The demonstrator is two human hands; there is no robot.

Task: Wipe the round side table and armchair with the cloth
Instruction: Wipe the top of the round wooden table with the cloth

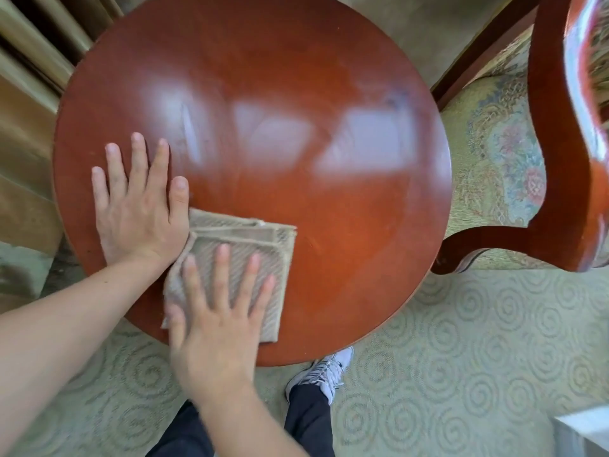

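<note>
Round, glossy reddish-brown wooden side table (pixel 329 199) stood on swirl-patterned carpet (pixel 461 357) and bore a folded beige cloth (pixel 244 245) near its front edge.

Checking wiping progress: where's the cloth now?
The cloth lies folded on the round table's near edge, under the right hand, beside the left hand.

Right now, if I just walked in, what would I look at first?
Probably the big shiny round reddish-brown wooden table filling the middle. Near its front edge, the right hand presses flat on a folded beige striped cloth, with the left hand flat on bare wood beside it. At right stands a flowery armchair.
</note>
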